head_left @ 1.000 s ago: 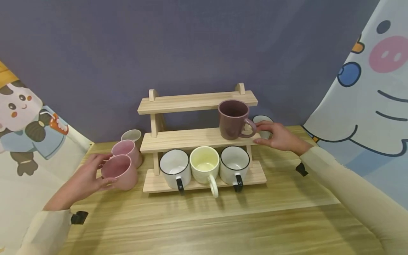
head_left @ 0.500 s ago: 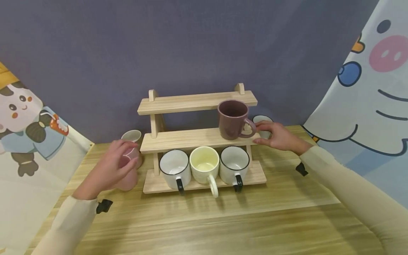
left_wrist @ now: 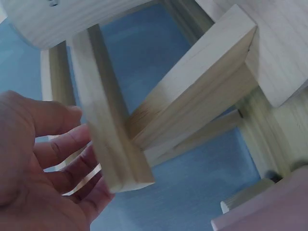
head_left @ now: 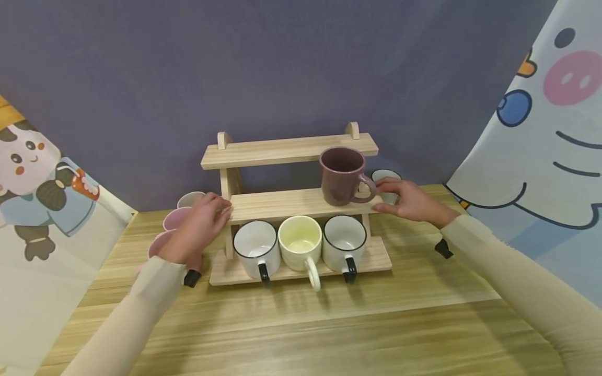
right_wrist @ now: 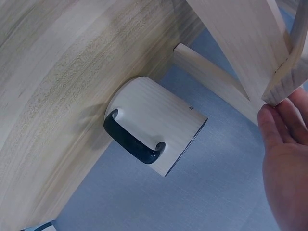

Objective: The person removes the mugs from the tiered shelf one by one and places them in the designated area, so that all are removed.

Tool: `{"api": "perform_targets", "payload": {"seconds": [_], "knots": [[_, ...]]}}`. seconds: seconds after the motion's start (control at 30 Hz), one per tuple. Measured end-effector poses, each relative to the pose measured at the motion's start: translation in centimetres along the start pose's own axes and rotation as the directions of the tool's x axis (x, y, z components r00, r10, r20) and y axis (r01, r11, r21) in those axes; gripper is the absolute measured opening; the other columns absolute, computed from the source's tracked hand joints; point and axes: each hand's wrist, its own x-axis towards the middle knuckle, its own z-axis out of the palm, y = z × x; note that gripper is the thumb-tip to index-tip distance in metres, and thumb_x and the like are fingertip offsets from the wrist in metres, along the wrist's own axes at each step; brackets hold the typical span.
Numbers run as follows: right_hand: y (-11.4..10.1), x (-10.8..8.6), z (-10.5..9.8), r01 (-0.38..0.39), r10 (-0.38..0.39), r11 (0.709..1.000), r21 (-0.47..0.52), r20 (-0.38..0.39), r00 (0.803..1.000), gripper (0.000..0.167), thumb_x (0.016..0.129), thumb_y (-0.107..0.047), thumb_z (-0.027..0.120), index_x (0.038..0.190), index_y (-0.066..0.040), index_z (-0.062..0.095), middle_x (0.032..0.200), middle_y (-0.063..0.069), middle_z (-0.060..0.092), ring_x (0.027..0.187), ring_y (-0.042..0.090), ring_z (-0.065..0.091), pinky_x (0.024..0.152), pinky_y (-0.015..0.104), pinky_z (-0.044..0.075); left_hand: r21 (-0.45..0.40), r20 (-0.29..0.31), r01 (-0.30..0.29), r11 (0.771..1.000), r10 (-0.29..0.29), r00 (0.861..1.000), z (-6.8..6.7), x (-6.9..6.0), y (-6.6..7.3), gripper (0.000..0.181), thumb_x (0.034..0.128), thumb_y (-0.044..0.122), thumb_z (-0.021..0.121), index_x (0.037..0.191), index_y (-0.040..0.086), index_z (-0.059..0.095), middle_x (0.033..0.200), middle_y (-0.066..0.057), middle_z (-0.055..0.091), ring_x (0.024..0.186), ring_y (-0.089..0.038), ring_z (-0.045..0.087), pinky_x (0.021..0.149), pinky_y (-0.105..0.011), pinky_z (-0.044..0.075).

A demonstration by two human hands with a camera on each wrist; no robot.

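A three-tier wooden display shelf [head_left: 277, 204] stands on the table. My left hand [head_left: 199, 224] grips the left end of its middle board, fingers and thumb around the edge. In the left wrist view, the fingers of this hand [left_wrist: 53, 149] lie close against the wooden frame [left_wrist: 113, 159]. At the opposite end my right hand [head_left: 406, 202] holds the same board between thumb and fingers. A plum-coloured mug [head_left: 339, 180] sits on that board near the right hand. Along the bottom board are a white mug [head_left: 256, 250], a pale yellow mug [head_left: 301, 250] and another white mug [head_left: 345, 243].
Left of the shelf stand two pink mugs [head_left: 160, 241] and a pale cup [head_left: 189, 198], partly behind my left arm. A white mug with a dark handle [right_wrist: 154, 115] stands behind the right end. A grey-blue cloth [head_left: 291, 68] hangs behind everything.
My left hand has left the nearer pink mug and moved right and up to the middle board's left end. The right hand keeps its hold, and the mugs have stayed put.
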Motion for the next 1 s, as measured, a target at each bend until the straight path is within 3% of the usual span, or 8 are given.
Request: {"api": "perform_targets", "payload": {"seconds": [0.17,0.43,0.8,1.0], "knots": [[0.0,0.1,0.1,-0.001,0.001,1.0,-0.002,0.003,1.0,0.041,0.082,-0.034,0.075,0.113,-0.009,0.068,0.127,0.008,0.056,0.119,0.028,0.048,0.097,0.051,0.036,0.003,-0.023,0.03,1.0,-0.029,0.999,0.5,0.0,-0.5,0.014,0.0878,0.002,0.062,0.097,-0.007,0.065,0.095,-0.019,0.057,0.091,-0.037,0.046,0.08,-0.046,0.037],[-0.1,0.1,0.1,0.054,-0.054,0.999,-0.005,-0.011,0.998,0.038,0.082,-0.03,0.075,0.111,-0.006,0.068,0.124,0.012,0.057,0.116,0.032,0.05,0.094,0.052,0.037,0.008,-0.034,0.13,0.991,-0.13,0.991,0.5,-0.3,-0.8,0.014,0.0877,0.003,0.061,0.094,-0.008,0.065,0.093,-0.02,0.054,0.093,-0.038,0.044,0.082,-0.047,0.035],[-0.1,0.3,-0.3,0.076,-0.077,0.995,-0.058,-0.018,0.997,0.035,0.08,-0.028,0.077,0.107,-0.009,0.068,0.122,0.009,0.059,0.114,0.029,0.051,0.093,0.05,0.038,0.058,-0.041,0.124,0.991,-0.122,0.992,0.9,-0.3,-0.6,0.013,0.0895,0.006,0.06,0.093,-0.005,0.064,0.094,-0.018,0.053,0.094,-0.037,0.044,0.082,-0.046,0.037],[-1.5,0.6,-1.7,0.107,-0.118,0.987,-0.122,-0.088,0.989,0.036,0.086,-0.024,0.071,0.115,-0.005,0.065,0.123,0.01,0.057,0.112,0.031,0.052,0.09,0.051,0.04,0.039,0.011,0.243,0.969,-0.243,0.97,0.6,-0.5,-0.5,0.026,0.0925,0.013,0.057,0.107,-0.008,0.059,0.106,-0.024,0.046,0.105,-0.038,0.039,0.088,-0.05,0.037]]}}
